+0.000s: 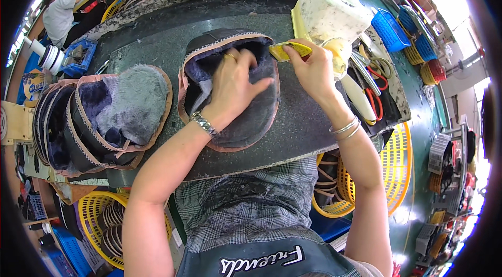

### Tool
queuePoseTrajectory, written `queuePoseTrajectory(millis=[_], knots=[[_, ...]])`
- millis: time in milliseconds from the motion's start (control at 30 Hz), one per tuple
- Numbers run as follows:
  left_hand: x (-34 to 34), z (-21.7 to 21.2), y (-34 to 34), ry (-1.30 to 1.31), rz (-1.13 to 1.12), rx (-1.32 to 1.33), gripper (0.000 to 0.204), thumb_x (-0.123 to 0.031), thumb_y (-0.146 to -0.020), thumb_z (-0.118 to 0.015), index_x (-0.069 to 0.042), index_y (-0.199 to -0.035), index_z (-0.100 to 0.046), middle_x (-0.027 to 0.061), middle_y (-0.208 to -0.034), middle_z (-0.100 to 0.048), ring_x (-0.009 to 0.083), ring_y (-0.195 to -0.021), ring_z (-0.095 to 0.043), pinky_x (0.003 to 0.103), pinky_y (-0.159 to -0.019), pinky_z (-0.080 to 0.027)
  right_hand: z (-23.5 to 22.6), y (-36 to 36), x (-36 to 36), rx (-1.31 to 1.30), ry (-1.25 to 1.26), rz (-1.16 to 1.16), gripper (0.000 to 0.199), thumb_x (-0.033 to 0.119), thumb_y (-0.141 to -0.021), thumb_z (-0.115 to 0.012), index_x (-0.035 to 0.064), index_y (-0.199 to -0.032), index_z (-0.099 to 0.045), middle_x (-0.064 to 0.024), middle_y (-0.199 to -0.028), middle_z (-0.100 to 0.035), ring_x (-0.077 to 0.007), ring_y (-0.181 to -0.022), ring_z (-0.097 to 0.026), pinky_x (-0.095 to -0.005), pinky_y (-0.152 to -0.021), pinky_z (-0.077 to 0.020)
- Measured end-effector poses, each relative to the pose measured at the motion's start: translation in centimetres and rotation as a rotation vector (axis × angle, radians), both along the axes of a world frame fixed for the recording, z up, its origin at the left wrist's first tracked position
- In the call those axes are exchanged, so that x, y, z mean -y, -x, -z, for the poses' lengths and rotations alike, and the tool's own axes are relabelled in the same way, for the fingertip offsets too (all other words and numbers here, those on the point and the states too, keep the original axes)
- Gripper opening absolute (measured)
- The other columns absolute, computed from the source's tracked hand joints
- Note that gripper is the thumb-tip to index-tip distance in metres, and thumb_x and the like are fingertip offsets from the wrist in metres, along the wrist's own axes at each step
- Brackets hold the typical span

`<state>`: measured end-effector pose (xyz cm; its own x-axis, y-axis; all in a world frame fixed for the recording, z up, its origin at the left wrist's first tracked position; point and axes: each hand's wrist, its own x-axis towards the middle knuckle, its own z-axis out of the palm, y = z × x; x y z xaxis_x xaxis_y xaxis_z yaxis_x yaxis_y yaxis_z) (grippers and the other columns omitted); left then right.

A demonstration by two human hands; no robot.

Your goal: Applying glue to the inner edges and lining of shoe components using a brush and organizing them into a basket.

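In front of me on the dark tabletop lies a dark fur-lined piece like a wide slipper [256, 120], with zigzag stitching along its rim and a pinkish edge. My left hand [232, 86] reaches into its opening. The thumb is spread wide over the lining; the fingertips are partly hidden inside. Between the thumb and fingers of my right hand [314, 65] is a flat yellow tool [289, 51], perhaps a glue spreader, its end close to the piece's upper right rim. At the left, several similar fur-lined pieces [136, 104] are stacked, the front one showing grey plush.
A pale, stained pot [334, 8] stands at the table's far right. Beside it lie red-handled scissors [374, 99] and other tools. Yellow baskets [398, 167] stand low at right and left [94, 211]. Another person [58, 15] sits at the far left.
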<state>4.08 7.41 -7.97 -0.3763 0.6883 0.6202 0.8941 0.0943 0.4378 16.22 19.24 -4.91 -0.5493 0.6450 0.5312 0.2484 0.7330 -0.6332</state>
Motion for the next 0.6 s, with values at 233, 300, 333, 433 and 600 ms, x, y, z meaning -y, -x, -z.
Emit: queuePoseTrajectory(millis=[233, 300, 333, 433, 600], knots=[[-2.9, -2.8, 4.9, 0.631, 0.417, 0.252, 0.027, -0.014, -0.082, -0.058, -0.004, -0.107, -0.061, 0.0173, -0.101, -0.063, 0.0294, -0.093, -0.06, 0.034, -0.083, -0.045, -2.1, -3.3, 0.1, 0.173, 0.19, -0.17, 0.014, 0.012, -0.079, -0.064, 0.0007, -0.088, -0.066, -0.0138, -0.068, -0.064, -0.0184, -0.059, -0.062, -0.0298, -0.057, -0.0473], [-3.8, -4.3, 6.0, 0.993, 0.459, 0.08, 0.035, -0.024, -0.082, -0.06, -0.006, -0.113, -0.059, 0.0146, -0.108, -0.061, 0.0277, -0.099, -0.058, 0.033, -0.086, -0.044, -3.2, -4.9, 0.7, 0.329, 0.424, -0.277, 0.012, 0.006, -0.08, -0.063, -0.0007, -0.089, -0.065, -0.0073, -0.075, -0.066, -0.0104, -0.068, -0.061, -0.0269, -0.061, -0.0479], [-4.5, -4.8, 5.9, 1.062, 0.515, 0.032, 0.036, -0.025, -0.083, -0.059, -0.006, -0.113, -0.058, 0.0144, -0.11, -0.061, 0.028, -0.1, -0.058, 0.033, -0.086, -0.044, -3.4, -5.0, 1.2, 0.284, 0.394, -0.35, 0.012, 0.006, -0.08, -0.063, -0.0007, -0.089, -0.065, -0.0073, -0.075, -0.066, -0.0104, -0.068, -0.061, -0.0269, -0.061, -0.0479], [-6.6, -5.5, 5.6, 1.145, 0.593, -0.176, 0.035, -0.026, -0.083, -0.058, -0.005, -0.11, -0.06, 0.0143, -0.108, -0.062, 0.0278, -0.097, -0.059, 0.035, -0.082, -0.045, -2.9, -3.6, 2.8, 0.079, 0.127, -0.486, 0.013, -0.002, -0.078, -0.06, -0.0003, -0.09, -0.065, -0.0118, -0.082, -0.066, -0.0182, -0.074, -0.065, -0.0273, -0.068, -0.05], [-5.3, -4.4, 6.4, 1.028, 0.555, -0.012, 0.031, -0.024, -0.084, -0.055, -0.003, -0.106, -0.061, 0.0155, -0.105, -0.062, 0.0282, -0.094, -0.06, 0.035, -0.082, -0.046, -0.6, -1.2, 3.2, 0.124, -0.11, -0.727, 0.038, -0.01, -0.061, -0.054, 0.0014, -0.096, -0.062, -0.0146, -0.092, -0.062, -0.031, -0.087, -0.06, -0.0376, -0.075, -0.0498]])
